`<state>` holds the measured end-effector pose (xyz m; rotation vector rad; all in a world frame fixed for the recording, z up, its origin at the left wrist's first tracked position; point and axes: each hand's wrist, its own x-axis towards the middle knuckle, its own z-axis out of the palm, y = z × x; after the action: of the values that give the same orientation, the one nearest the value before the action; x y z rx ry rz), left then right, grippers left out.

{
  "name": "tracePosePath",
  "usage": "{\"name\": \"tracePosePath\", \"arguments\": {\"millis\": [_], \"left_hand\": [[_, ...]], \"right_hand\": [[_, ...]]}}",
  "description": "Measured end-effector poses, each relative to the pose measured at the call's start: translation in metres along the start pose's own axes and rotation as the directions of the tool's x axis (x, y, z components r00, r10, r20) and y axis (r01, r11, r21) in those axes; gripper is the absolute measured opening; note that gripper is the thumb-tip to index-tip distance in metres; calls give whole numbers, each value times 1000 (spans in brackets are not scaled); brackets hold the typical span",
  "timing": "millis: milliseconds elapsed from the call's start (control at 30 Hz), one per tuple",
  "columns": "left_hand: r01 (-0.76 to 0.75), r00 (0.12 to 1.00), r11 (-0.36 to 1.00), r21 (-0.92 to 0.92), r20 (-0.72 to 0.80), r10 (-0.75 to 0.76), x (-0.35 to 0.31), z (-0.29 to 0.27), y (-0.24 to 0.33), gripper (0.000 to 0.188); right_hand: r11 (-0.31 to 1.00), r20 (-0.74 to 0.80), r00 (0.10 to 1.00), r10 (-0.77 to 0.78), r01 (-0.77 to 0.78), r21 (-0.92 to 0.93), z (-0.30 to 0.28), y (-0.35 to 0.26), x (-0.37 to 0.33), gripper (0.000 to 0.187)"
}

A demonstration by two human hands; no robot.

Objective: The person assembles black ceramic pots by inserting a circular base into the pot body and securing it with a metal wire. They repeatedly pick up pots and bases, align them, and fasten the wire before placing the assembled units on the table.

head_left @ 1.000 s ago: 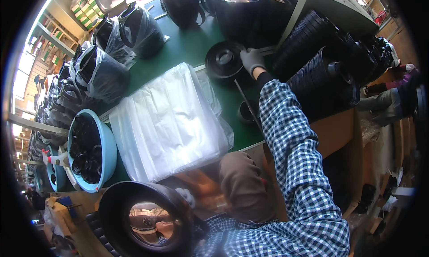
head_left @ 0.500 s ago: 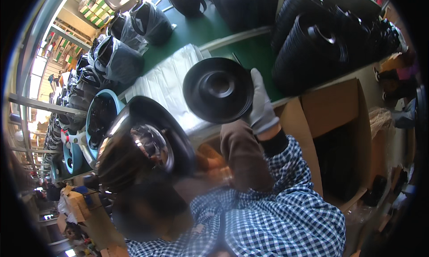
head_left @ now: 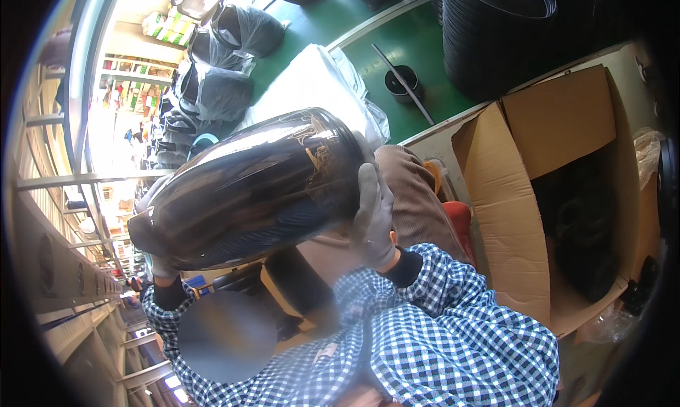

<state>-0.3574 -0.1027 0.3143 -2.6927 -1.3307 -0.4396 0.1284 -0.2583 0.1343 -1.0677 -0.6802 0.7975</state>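
A large glossy black bin [head_left: 248,191] with gold decoration near one end lies on its side in the air in front of me, held in both hands. My right hand [head_left: 373,216], in a pale grey glove, is pressed against its decorated right end. My left hand [head_left: 163,267], also gloved, holds the narrower left end, beside a small protruding lip [head_left: 142,233]. Most of the left hand's fingers are hidden behind the bin. The bin's opening faces away from view, so its inside is hidden. Beyond it, a stack of white plastic bags [head_left: 297,81] lies on the green table [head_left: 375,42].
A small black cup-like holder [head_left: 402,85] with a rod across it stands on the table. Tall stacked black tubs [head_left: 489,38] are at the far right. An open cardboard box [head_left: 503,216] with dark contents stands at right. Bagged black buckets [head_left: 219,92] line the far left.
The black disc my right hand held is out of sight. The bin has swung up from the left and now lies sideways between both hands. My view has shifted too.
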Motion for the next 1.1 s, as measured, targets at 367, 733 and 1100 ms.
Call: {"name": "tracePosePath", "arguments": {"millis": [367,733,1100], "left_hand": [[418,867,255,-872,299,-398,4,-2,-3,66],[452,866,272,-849,345,-361,16,16,51,68],[411,912,438,-800,358,-202,38,9,106,67]], "right_hand": [[907,52,995,90,-103,408,-17,2,19,58],[711,461,876,141,-414,569,-34,9,40,59],[795,534,840,98,-389,465,-33,11,28,67]]}}
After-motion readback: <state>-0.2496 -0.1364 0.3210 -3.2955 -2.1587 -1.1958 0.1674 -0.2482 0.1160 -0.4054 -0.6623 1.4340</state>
